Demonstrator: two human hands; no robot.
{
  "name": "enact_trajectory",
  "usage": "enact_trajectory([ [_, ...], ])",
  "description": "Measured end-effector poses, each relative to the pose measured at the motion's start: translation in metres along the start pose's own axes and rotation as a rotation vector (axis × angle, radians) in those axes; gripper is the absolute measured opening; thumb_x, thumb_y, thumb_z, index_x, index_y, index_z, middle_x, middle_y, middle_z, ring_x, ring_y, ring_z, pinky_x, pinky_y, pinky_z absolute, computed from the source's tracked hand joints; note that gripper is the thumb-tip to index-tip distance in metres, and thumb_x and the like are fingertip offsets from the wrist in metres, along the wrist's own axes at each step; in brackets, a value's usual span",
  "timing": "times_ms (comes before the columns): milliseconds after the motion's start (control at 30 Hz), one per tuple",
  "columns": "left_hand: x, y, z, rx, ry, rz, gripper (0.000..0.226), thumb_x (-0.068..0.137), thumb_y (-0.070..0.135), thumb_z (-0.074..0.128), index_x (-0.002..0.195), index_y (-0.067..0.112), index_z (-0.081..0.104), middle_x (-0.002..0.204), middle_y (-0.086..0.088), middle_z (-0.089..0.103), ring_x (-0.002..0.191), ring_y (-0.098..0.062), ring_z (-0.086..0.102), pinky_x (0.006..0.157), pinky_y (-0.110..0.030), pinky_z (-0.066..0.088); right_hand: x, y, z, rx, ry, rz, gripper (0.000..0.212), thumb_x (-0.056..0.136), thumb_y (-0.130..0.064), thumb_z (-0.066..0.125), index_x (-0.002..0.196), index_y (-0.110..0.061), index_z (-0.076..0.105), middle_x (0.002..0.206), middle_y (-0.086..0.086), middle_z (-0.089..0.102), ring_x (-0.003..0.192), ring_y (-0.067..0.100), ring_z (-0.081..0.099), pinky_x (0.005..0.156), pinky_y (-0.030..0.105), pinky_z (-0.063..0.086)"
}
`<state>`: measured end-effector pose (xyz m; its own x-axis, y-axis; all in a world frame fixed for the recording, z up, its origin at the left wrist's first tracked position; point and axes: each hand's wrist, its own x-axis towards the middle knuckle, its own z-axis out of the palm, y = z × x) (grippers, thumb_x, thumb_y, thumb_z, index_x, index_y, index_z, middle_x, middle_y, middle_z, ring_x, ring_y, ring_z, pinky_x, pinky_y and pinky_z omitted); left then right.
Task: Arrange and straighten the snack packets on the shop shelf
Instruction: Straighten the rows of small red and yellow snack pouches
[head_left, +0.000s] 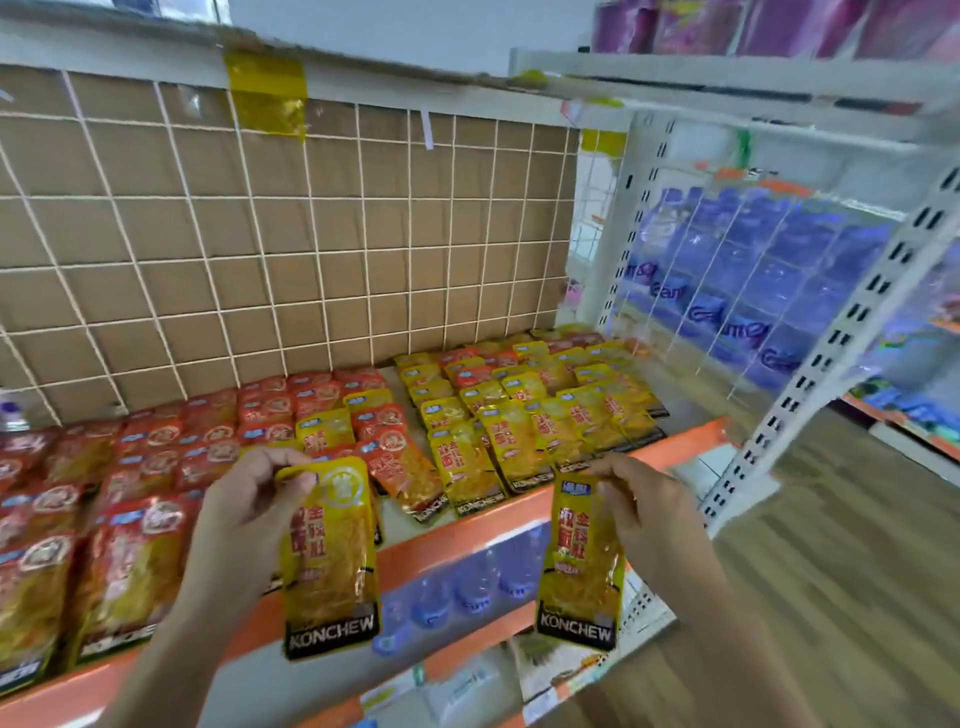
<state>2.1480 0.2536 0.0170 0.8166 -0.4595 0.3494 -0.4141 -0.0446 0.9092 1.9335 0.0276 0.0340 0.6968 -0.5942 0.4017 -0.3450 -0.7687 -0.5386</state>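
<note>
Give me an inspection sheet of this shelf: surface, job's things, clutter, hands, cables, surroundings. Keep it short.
Surface: shelf with orange front edge, wire grid as backing.
Job's things: red packets in rows on the left; yellow packets overlapping on the right.
Clutter: stray yellow packets lying among the red ones.
Hands: left hand pinches the first held packet by its top; right hand pinches the second held packet; both are held in front of the shelf.
Cables: nothing seen.
Surroundings: blue packs behind the neighbouring grid; wooden floor.
</note>
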Motion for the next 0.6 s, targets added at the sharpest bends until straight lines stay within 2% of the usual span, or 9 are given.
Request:
enact_trajectory([
  [67, -0.005, 0.008, 0.024, 0.013, -0.003, 0.020, 0.021, 0.085, -0.009, 0.055, 0.078, 0.011, 0.058, 0.074, -0.003, 0.057, 0.061, 0.007, 0.050, 0.059, -0.005, 0.036, 0.001, 0.016, -0.012, 0.005, -0.018, -0.015, 0.021, 0.087, 0.001, 0.054, 0.086, -0.019, 0.059, 0.063, -0.023, 0.047, 0.069, -0.011, 0.052, 0.055, 0.006, 0.036],
  [133, -0.007, 0.014, 0.045, 0.012, -0.015, 0.030, 0.025, 0.085, -0.009, 0.055, 0.077, 0.014, 0.057, 0.072, -0.002, 0.057, 0.060, 0.004, 0.049, 0.058, -0.006, 0.035, 0.002, 0.031, -0.022, 0.011, -0.020, -0.019, 0.028, 0.087, 0.001, 0.054, 0.082, -0.026, 0.052, 0.061, -0.022, 0.046, 0.066, -0.011, 0.051, 0.054, 0.008, 0.036],
  [333, 0.001, 0.024, 0.093, -0.015, -0.072, 0.017, 0.023, 0.086, -0.006, 0.055, 0.080, 0.016, 0.058, 0.069, 0.020, 0.061, 0.062, 0.007, 0.051, 0.058, -0.004, 0.036, 0.003, 0.071, -0.040, -0.004, -0.026, 0.029, 0.026, 0.087, 0.001, 0.053, 0.080, -0.024, 0.052, 0.061, -0.017, 0.048, 0.067, -0.005, 0.050, 0.053, 0.009, 0.035],
  [500, 0.025, 0.012, 0.120, 0.009, -0.109, 0.029, 0.025, 0.085, -0.007, 0.057, 0.079, 0.017, 0.058, 0.073, -0.002, 0.057, 0.061, 0.003, 0.049, 0.058, -0.007, 0.035, 0.020, 0.099, -0.045, -0.015, -0.008, 0.096, 0.027, 0.087, 0.003, 0.053, 0.078, -0.023, 0.053, 0.059, -0.012, 0.050, 0.065, -0.001, 0.051, 0.053, 0.013, 0.036],
  [600, 0.047, 0.002, 0.136, -0.025, -0.117, -0.001, 0.023, 0.085, -0.005, 0.058, 0.080, 0.017, 0.058, 0.071, 0.001, 0.056, 0.061, 0.003, 0.047, 0.058, -0.008, 0.035, 0.040, 0.113, -0.045, -0.043, -0.003, 0.130, 0.026, 0.088, 0.000, 0.053, 0.082, -0.025, 0.055, 0.058, -0.015, 0.049, 0.061, -0.003, 0.052, 0.047, 0.013, 0.033],
])
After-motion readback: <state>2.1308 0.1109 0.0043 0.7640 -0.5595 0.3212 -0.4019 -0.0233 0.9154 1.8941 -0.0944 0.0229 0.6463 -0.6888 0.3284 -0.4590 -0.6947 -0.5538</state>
